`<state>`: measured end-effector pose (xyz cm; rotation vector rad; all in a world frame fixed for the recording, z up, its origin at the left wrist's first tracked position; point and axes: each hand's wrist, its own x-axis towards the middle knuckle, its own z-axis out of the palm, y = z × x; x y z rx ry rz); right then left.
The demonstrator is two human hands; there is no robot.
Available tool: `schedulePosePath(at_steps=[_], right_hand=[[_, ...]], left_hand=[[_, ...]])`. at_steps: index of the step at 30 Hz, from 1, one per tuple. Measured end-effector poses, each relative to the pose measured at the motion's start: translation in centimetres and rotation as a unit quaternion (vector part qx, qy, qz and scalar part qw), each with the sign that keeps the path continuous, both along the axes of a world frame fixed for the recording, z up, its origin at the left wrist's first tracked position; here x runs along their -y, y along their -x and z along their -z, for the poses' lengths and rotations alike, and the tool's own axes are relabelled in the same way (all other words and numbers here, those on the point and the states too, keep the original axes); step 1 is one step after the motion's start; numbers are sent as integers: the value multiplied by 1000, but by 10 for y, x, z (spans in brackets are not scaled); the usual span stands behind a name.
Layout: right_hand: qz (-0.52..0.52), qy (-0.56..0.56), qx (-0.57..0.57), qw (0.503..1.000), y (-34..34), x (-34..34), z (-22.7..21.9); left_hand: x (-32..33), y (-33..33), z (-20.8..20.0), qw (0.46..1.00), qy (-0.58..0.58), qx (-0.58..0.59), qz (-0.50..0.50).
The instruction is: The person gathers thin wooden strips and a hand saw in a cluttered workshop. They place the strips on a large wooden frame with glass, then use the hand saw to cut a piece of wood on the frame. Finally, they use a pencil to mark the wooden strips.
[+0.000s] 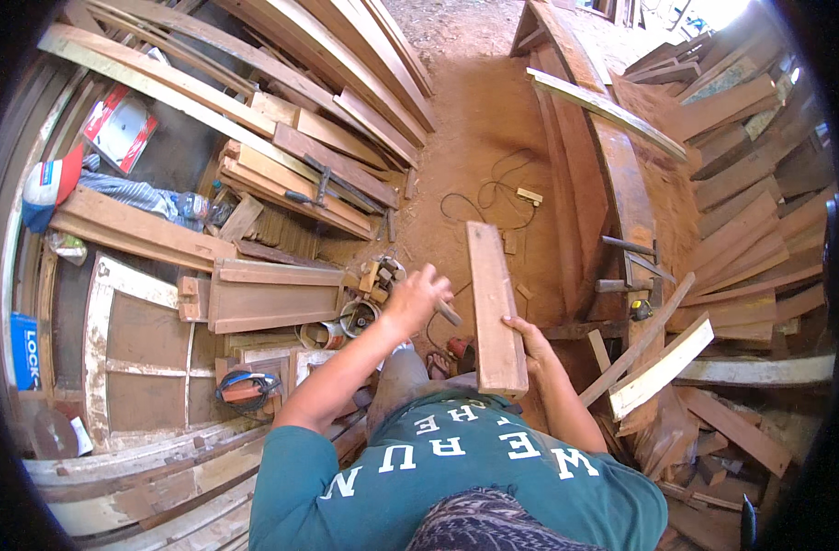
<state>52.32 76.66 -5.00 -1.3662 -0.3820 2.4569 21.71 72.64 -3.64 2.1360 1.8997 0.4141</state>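
Observation:
My right hand (529, 342) grips the right edge of a brown wooden board (494, 308), which stands lengthwise in front of my chest. Its lower end is close to my shirt. To the left of the board, my left hand (417, 301) is closed, with the end of a short brown wooden piece (449, 314) sticking out below its fingers. A narrow gap separates this hand from the board. Below and left of that hand are buckets (359, 318) and a heap of small wood offcuts (380, 275).
Stacked planks (337, 174) and a panel door (148, 354) fill the left side. A long sawdust-covered bench (626, 184) runs at the right, bearing a clamp (630, 246) and a tape measure (640, 309). A cable (493, 188) with a power strip (529, 196) lies on the floor.

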Motion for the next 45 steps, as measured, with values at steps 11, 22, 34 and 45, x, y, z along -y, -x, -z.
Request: schedulePosePath(at_steps=[11,22,34,45], right_hand=[[-51,-346,446,824,-25,-53,-32],[-187,-395,436,787,42,-162,17],[-132,-177,234,947,200,-310,32],[-61,-145,232,960,266,-429,10]], left_hand=[[-137,31,20,811,-33,532,-242],[-214,14,-13,855,-208,461,-119],[-298,82,23,875,-143,442,-135],[-369,125,29,868,-118,449,-175]])
